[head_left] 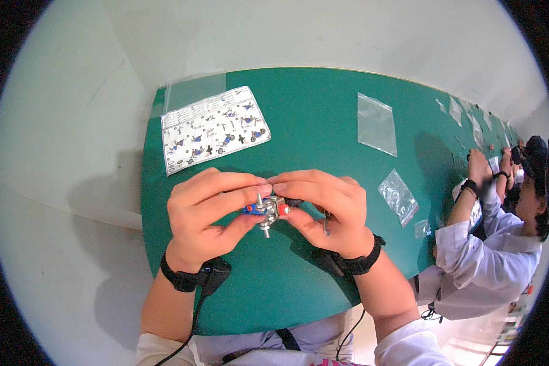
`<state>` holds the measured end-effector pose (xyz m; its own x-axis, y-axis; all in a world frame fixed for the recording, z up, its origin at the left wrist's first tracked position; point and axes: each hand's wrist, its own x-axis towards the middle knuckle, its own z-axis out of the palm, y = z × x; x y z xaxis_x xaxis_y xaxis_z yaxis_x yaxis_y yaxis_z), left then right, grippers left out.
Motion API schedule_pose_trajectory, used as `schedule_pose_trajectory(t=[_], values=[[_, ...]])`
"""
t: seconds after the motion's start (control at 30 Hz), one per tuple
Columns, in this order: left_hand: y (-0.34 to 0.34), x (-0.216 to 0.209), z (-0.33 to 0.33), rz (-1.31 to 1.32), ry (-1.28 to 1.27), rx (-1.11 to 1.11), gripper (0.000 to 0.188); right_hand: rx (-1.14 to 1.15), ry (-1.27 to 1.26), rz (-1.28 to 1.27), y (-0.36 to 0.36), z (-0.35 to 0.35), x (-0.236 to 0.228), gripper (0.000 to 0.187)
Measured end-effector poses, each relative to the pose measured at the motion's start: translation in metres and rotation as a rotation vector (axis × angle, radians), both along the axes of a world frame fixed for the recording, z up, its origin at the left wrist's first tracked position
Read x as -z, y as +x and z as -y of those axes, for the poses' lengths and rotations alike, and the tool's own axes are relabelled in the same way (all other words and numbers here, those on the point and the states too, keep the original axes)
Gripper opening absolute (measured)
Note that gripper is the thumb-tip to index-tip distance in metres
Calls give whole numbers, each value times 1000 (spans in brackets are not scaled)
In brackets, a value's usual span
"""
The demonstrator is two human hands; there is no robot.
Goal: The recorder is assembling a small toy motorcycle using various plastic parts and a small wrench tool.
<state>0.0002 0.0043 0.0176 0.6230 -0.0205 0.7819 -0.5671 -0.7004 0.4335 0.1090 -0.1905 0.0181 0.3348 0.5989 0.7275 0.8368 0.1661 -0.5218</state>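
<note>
A small model assembly [268, 210] of silver metal pieces, bolts and blue and red parts is held up over the green table [244, 305]. My left hand [210, 213] pinches its blue side between thumb and fingers. On the red side, my right hand [326, 210] grips it the same way, fingertips nearly meeting those of the left. A dark piece [294, 202] shows under my right fingers, and a thin shiny metal piece [327, 224] peeks out by the palm; I cannot make out what either is. Fingers hide part of the assembly.
A printed assembly sheet [216, 129] lies at the far left beside a clear plastic sheet [195, 91]. Clear bags [377, 125] and a bag with small parts [398, 197] rest to the right. Another person [494, 244] works at the table's right side. Cables run from my wrist straps.
</note>
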Motion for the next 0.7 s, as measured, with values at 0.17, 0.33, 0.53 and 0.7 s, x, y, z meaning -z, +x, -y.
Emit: schedule_pose_trajectory(t=[0.17, 0.33, 0.53, 0.7], values=[[-4, -6, 0, 6, 68, -21, 35, -32, -1, -33, 4, 0, 2, 25], [-7, -6, 0, 14, 119, -68, 35, -63, -22, -155, 2, -1, 2, 24], [-5, -5, 2, 104, 91, -77, 36, -80, -67, -290, -2, 1, 1, 28], [-13, -7, 3, 60, 121, -84, 36, -75, -45, -234, -4, 3, 3, 28]])
